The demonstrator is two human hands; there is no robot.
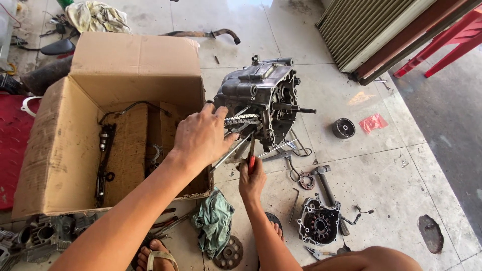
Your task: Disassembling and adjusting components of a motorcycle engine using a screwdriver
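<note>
- Left hand (201,136) presses, fingers spread, on the grey metal engine crankcase (258,98) standing on the tiled floor (351,165) beside the open cardboard box (65,145).
- Right hand (252,179) clenched on a red-handled tool (250,159) under the crankcase.

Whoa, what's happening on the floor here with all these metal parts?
A person is crouched on a tiled floor, working on a motorcycle engine case standing beside an open cardboard box. Their left hand rests on the case by its chain, steadying it. Their right hand holds a red-handled tool up to its underside. A hammer, a side cover, a green rag and a gear lie around.
</note>
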